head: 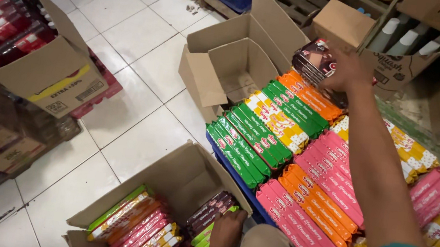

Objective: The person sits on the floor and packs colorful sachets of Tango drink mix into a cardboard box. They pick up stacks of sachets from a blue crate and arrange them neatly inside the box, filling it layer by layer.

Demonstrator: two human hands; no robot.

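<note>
My right hand (351, 73) was stretched out over the far end of the wafer stack (304, 168), fingers closed around a small bundle of dark brown packs (313, 59) held just above the orange row. My left hand (225, 232) rested down in the open box (163, 212) beside my knee, fingers curled onto the dark packs standing there; whether it truly gripped one I could not tell. By my reckoning the job was well along: green, yellow, orange and pink packs already lay in neat rows on the stack, while the box in front of it was still roughly half full. Beyond the stack an empty carton (233, 68) stood open. Left of the stack the floor was white tile (131, 27), with a carton of red bottles (15, 40) at its edge, cluttered storeroom all round.
</note>
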